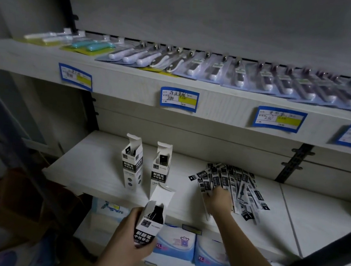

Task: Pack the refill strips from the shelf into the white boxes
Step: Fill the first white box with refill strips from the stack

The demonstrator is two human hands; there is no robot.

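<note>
A fan of black-and-white refill strips lies on the white middle shelf. My right hand reaches into the near left part of the pile, fingers curled on some strips. My left hand grips an open white box below the shelf's front edge, its flap up and dark strips showing inside. Two more open white boxes stand upright on the shelf, one at the left and one beside it, each with strips inside.
The upper shelf carries rows of blister-packed tools and blue price labels. Below the middle shelf sit blue-and-white packs. A dark metal upright stands at the back right. A brown carton sits low on the left.
</note>
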